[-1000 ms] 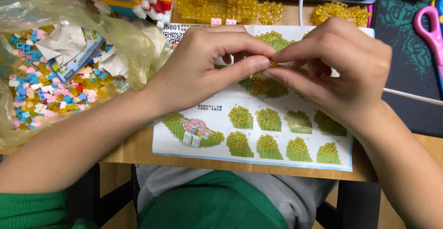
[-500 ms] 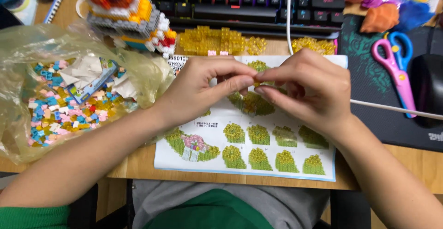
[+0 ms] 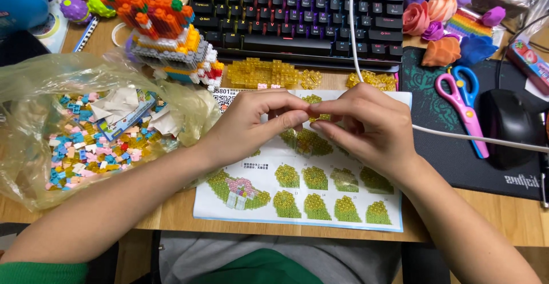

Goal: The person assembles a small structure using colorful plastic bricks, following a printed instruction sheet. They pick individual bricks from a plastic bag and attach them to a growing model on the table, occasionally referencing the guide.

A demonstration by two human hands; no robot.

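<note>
My left hand (image 3: 254,125) and my right hand (image 3: 366,126) meet fingertip to fingertip above a printed instruction sheet (image 3: 320,201). Between the fingertips they pinch a small yellow brick piece (image 3: 316,115), mostly hidden by the fingers. The sheet shows green and yellow build steps and lies on the wooden desk (image 3: 503,215). Loose translucent yellow bricks (image 3: 269,73) lie in a row just beyond the sheet, in front of the keyboard.
A clear plastic bag of several small coloured bricks (image 3: 86,141) lies at the left. A half-built colourful brick model (image 3: 166,29) stands behind it. A black keyboard (image 3: 297,15), pink-and-blue scissors (image 3: 463,98), a black mouse (image 3: 509,126), a white cable (image 3: 480,140) and clay flowers (image 3: 440,18) are at the back and right.
The view has tilted upward, so the keyboard, model and flowers now show more fully. Both hands stay pinched together over the sheet, shifted a little lower in the picture.
</note>
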